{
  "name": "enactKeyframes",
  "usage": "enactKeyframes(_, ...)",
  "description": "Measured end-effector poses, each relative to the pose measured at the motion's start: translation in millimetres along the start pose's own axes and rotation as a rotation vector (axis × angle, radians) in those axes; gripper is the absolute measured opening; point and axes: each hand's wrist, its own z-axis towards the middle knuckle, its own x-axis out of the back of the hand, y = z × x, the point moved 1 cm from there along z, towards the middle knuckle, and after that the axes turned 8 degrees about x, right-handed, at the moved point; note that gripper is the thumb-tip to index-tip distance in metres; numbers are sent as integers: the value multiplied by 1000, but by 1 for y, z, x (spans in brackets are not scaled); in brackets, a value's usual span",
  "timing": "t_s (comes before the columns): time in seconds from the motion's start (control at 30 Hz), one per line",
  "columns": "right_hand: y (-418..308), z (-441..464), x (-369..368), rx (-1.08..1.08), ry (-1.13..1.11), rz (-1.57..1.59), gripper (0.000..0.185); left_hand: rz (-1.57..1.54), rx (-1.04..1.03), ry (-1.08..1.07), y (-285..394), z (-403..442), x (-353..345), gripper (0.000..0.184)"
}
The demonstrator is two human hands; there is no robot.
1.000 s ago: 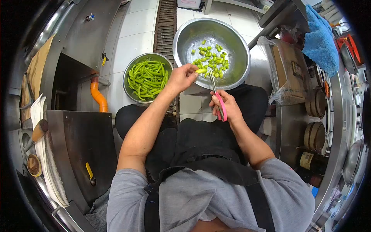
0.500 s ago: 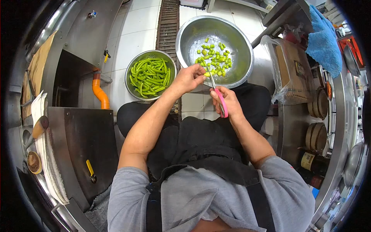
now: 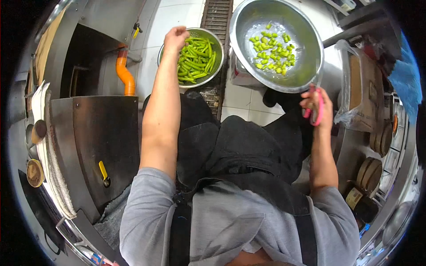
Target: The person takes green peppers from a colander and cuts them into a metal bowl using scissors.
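Observation:
My left hand [image 3: 175,41] is over the left side of a metal colander [image 3: 219,66] heaped with long green peppers [image 3: 197,60]. Its fingers bend down toward the peppers, and the fingertips are hidden, so I cannot tell whether they grip one. In my right hand [image 3: 326,104] is a pair of scissors [image 3: 320,111] with pink handles. The blades point away from me, blurred against the near right rim of a large steel bowl [image 3: 248,22]. Short cut pieces of green pepper [image 3: 275,51] lie scattered in that bowl.
A floor drain grate [image 3: 216,17] runs between colander and bowl. On the left are a steel cabinet [image 3: 106,146] with a yellow-handled valve and an orange pipe [image 3: 125,73]. To the right stand a plastic-wrapped carton [image 3: 361,84], a blue cloth [image 3: 401,75] and shelving.
My left hand has left the scissors and moved left to the colander. My right hand has drawn the scissors right, to the bowl's edge. The camera view has shifted.

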Motion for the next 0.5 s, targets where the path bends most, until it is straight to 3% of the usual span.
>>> enactKeyframes(0.07,2,0,19,12,28,55,41,337,232,-37,-71,37,12,28)
enactKeyframes(0.13,-2,-3,14,114,85,-39,46,838,371,-105,-121,54,9,26)
enactKeyframes(0.2,6,1,8,119,84,-36,51,1149,426,-122,-168,68,4,31)
enactKeyframes(0.27,6,4,-3,225,140,-23,52,1302,384,-102,-200,64,0,34)
enactKeyframes(0.3,5,7,-5,192,123,38,56,1205,534,-123,-200,58,-4,38)
enactKeyframes(0.43,4,15,-11,83,228,0,70,1082,591,-83,-230,46,-20,38)
enactKeyframes(0.5,1,19,-15,106,218,-50,76,1203,458,67,-237,39,-32,34)
